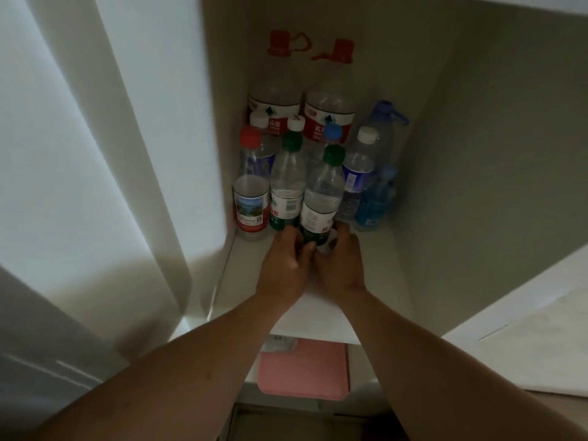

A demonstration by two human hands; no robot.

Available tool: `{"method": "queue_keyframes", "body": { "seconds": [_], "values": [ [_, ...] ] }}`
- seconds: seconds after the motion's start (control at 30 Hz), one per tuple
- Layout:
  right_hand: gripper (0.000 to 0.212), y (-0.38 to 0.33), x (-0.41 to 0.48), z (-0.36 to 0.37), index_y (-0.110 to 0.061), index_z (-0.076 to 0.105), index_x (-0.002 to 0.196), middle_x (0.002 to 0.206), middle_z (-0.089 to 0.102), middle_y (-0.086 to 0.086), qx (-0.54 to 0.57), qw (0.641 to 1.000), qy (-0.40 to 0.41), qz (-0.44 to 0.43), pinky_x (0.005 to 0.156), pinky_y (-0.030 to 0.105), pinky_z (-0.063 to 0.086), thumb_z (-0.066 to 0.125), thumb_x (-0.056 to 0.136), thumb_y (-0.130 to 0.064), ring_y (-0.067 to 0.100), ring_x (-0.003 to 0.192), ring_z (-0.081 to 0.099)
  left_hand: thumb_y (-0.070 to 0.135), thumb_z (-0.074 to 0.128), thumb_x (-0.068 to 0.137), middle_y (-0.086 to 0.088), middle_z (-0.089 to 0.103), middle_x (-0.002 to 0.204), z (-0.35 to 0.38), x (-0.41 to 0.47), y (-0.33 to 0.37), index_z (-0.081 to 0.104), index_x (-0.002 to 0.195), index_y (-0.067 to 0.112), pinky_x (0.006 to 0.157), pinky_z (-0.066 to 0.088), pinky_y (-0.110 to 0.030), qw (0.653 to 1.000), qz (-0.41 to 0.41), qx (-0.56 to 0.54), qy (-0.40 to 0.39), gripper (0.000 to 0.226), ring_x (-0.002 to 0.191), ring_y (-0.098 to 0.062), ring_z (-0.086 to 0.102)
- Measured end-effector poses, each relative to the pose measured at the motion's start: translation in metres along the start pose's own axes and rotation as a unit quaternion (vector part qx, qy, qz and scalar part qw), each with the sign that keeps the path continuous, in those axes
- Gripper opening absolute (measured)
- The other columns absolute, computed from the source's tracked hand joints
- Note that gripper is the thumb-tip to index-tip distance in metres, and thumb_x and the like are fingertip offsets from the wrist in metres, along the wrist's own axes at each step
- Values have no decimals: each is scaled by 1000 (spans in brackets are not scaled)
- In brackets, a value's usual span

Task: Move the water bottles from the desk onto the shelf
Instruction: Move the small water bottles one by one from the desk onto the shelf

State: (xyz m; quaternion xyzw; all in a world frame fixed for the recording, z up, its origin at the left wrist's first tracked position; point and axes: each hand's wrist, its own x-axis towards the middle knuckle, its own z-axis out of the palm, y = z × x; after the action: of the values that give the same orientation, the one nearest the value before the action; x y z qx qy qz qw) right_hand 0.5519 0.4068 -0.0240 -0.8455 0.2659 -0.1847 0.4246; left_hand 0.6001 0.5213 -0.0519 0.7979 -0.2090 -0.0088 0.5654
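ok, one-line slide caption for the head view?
Both hands set a green-capped bottle at the front of a shelf already crowded with water bottles.

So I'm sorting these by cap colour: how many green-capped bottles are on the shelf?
2. One green-capped bottle stands in the front row, second from the left; the other stands just right of it, between both hands. Bottles behind could hide more.

Green-cap bottle base behind both hands; rear bottles' labels part-hidden.
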Motion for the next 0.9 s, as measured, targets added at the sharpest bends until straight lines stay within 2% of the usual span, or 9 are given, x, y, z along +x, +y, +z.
{"method": "queue_keyframes", "body": {
  "seconds": [0.1,0.2,0.27,0.33,0.43,0.63,0.77,0.9],
  "values": [
    [62,4,5,5,-33,46,146,112,65,-3,-13,1000,0,8,77,29,47,74,91,-34,14,90,61,27,63,103,-1,62,103,4,-1,-2,56,108,24,83,57,-45,1000,2,15,6,9,93,-18,63],
    [62,7,5,7,-31,47,148,94,60,-13,-23,1000,10,7,66,19,38,72,92,-26,4,80,56,26,63,103,1,65,104,6,-1,-1,57,112,23,84,58,-44,999,10,31,15,12,94,-17,65],
    [62,8,5,7,-31,47,149,90,56,-16,-22,1000,12,3,64,13,35,72,92,-25,-1,78,54,27,63,103,2,66,104,6,-1,-1,57,113,23,84,58,-44,999,9,37,17,13,95,-18,65],
    [64,8,5,7,-30,47,151,93,59,-13,-24,1000,10,-1,67,19,39,71,93,-25,5,79,56,28,63,102,1,66,103,6,-1,0,57,113,23,83,58,-45,999,6,42,18,13,94,-19,65],
    [67,10,5,9,-31,43,155,109,63,-5,-28,1000,9,-7,81,29,46,70,93,-25,14,90,59,28,63,102,0,66,103,6,-1,-1,56,113,23,83,57,-45,999,7,46,20,14,94,-21,65],
    [70,10,5,9,-29,41,157,107,62,-4,-29,1000,8,-5,83,28,42,71,94,-26,15,94,60,28,64,102,1,66,102,6,0,-2,55,113,23,81,57,-41,998,12,51,18,14,93,-20,65],
    [77,10,5,2,-23,32,163,110,63,-1,-22,1000,-20,5,87,29,43,72,96,-26,17,100,61,29,63,103,1,67,97,4,0,-3,56,110,25,78,54,-37,998,23,53,0,12,91,-19,65],
    [87,9,-7,-19,-23,23,168,140,60,3,2,995,-92,35,99,29,46,74,97,-28,20,127,61,25,64,103,-5,73,108,3,-1,1,67,116,16,85,55,-38,994,25,98,-32,16,99,-23,67]
  ]
}}
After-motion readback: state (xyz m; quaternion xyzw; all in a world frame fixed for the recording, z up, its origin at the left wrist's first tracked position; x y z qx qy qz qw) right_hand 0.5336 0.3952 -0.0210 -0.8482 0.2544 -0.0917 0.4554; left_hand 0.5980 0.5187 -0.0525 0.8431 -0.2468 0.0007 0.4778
